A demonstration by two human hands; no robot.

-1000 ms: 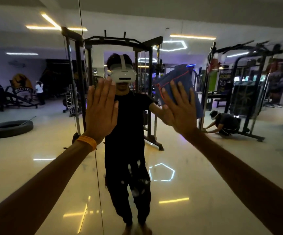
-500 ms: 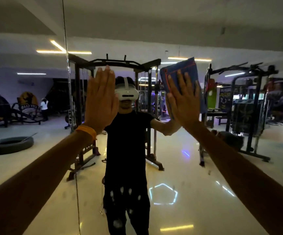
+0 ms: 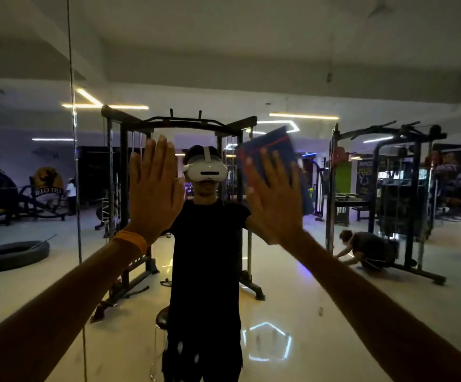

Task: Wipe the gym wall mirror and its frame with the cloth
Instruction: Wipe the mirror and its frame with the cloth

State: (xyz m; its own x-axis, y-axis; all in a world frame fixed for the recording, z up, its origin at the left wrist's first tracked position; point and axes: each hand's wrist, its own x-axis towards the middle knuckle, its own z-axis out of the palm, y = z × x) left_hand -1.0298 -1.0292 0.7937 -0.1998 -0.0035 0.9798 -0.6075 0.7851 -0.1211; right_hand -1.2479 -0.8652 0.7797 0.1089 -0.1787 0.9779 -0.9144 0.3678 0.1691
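Observation:
The wall mirror fills the view and reflects the gym and a person in a white headset. A blue cloth with a red stitched line lies flat against the glass, right of centre. My right hand presses on the cloth with straight, spread fingers. My left hand, an orange band at its wrist, is flat on the glass with straight fingers, left of the reflected headset. A thin vertical seam between mirror panels runs down the left side.
Reflected in the glass are a black cable rack in the middle, a second rack at right with a person crouching at its base, a tyre on the floor at left, and a stool low in the middle.
The camera has tilted up, showing more ceiling. My right hand has slid the cloth a little to the right on the glass. My left hand stays flat on the mirror.

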